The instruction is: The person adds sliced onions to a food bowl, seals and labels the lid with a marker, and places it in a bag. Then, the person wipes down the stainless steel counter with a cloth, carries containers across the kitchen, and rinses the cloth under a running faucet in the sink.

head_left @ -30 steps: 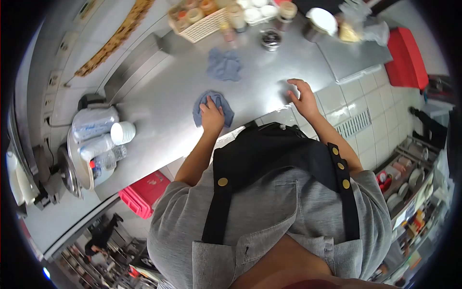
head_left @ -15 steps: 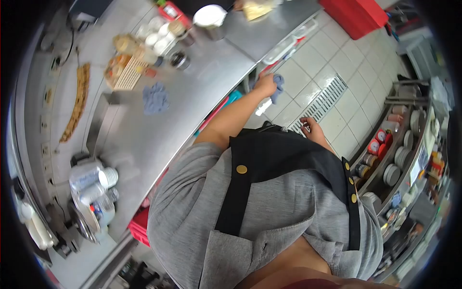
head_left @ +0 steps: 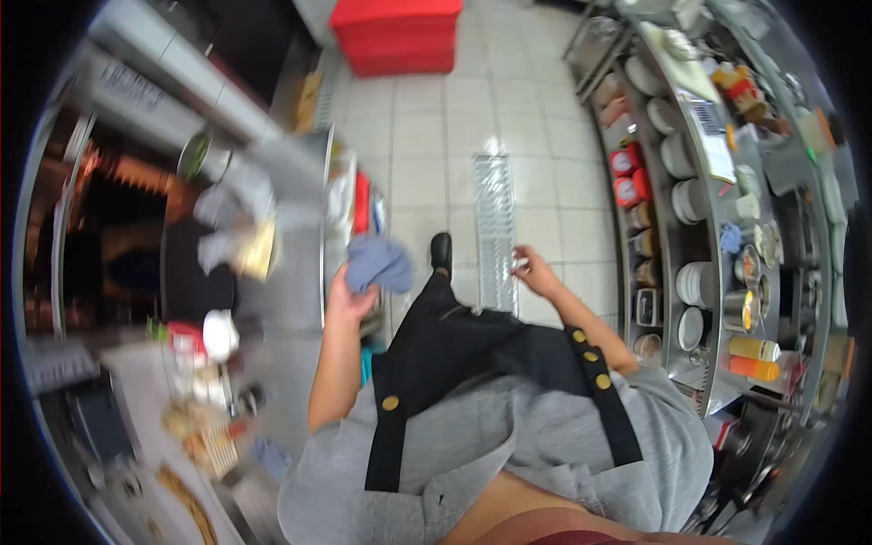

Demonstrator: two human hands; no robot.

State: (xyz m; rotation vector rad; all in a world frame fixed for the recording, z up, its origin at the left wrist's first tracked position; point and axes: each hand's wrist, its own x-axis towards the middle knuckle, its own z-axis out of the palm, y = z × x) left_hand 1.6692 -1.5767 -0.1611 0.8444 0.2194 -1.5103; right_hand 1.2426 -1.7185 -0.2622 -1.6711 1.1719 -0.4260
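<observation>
My left hand (head_left: 352, 298) is closed on a crumpled blue-grey cloth (head_left: 380, 264), held up beside the corner of the steel counter. The cloth bunches above the fingers and hides part of them. Out over the floor, my right hand (head_left: 538, 272) hangs with loosely bent fingers, thumb apart, and I see nothing held in it. Below it runs the metal floor drain (head_left: 495, 209). A second blue cloth (head_left: 271, 457), blurred, lies on the steel counter (head_left: 289, 304) at lower left.
A red box (head_left: 396, 36) stands on the tiled floor ahead. Along the right runs a shelf unit (head_left: 668, 300) with stacked plates, red tins and bottles. On the left counter are a white-topped container (head_left: 220, 334), a yellow item (head_left: 257, 250) and plastic bags. My shoe (head_left: 440, 250) is on the tiles.
My view has swung left, bringing more of the counter and dark equipment into sight. My left hand has raised the cloth, which now shows more fully. The right hand stays loosely bent.
</observation>
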